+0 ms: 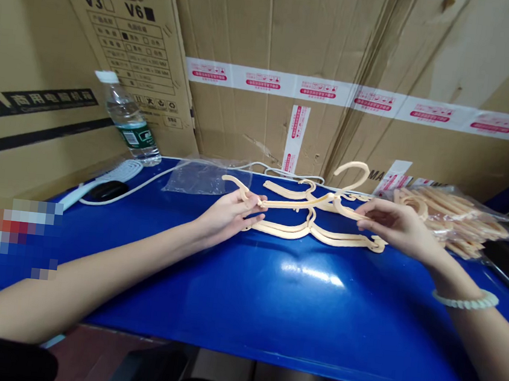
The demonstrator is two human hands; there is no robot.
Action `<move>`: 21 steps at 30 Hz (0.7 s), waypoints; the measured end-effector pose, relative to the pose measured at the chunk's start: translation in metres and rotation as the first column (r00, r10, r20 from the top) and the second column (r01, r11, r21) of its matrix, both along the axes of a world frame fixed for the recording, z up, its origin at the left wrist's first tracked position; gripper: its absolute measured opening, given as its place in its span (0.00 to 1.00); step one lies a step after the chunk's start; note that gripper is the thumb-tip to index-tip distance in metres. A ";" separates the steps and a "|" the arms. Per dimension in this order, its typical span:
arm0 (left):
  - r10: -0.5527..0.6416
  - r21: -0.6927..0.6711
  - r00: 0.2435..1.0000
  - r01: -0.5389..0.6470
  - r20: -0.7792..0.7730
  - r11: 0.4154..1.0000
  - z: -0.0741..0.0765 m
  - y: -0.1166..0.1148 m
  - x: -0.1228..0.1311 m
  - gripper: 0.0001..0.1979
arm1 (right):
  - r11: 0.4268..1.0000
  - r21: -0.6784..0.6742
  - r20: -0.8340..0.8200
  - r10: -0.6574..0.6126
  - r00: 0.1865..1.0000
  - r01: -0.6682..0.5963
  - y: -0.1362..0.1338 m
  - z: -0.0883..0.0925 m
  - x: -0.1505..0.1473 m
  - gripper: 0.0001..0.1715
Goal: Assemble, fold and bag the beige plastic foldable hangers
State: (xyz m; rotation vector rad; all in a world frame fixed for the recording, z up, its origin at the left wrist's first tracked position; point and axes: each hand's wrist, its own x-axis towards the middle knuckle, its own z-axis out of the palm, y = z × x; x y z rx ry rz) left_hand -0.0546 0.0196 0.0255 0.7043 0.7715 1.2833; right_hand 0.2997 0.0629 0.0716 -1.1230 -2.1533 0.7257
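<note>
A cream plastic clothes hanger is held above the blue table, its hook pointing up and to the right. My left hand pinches its left arm near a joint, where a curved end piece sticks out past the fingers. The hanger's right arm is between the fingers of my right hand, which has a pale bead bracelet at the wrist. Below and behind lie more hangers of the same colour: one hanger nearer me, another hanger farther back, partly hidden.
A clear bag of hanger parts lies at the right. At the back left are a water bottle, a white hairbrush, a black mouse, a cable and an empty plastic bag. Cardboard boxes wall the back.
</note>
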 end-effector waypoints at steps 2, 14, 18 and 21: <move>-0.056 -0.015 0.998 0.056 0.014 0.998 0.002 -0.003 0.001 0.07 | 1.000 0.008 0.005 0.012 1.000 -0.012 -0.001 0.000 -0.001 0.25; -0.084 -0.050 0.996 0.082 -0.042 0.995 0.007 -0.010 0.002 0.09 | 0.996 0.081 0.069 0.017 0.997 -0.023 -0.004 0.004 -0.004 0.21; -0.015 0.002 0.995 0.015 -0.099 1.000 0.002 -0.011 0.002 0.10 | 0.992 0.118 0.103 0.040 0.994 -0.052 -0.010 0.005 -0.009 0.19; 0.012 0.024 0.995 -0.010 -0.099 1.000 -0.002 -0.010 0.000 0.10 | 0.990 0.125 0.125 0.043 0.991 -0.059 -0.013 0.006 -0.013 0.19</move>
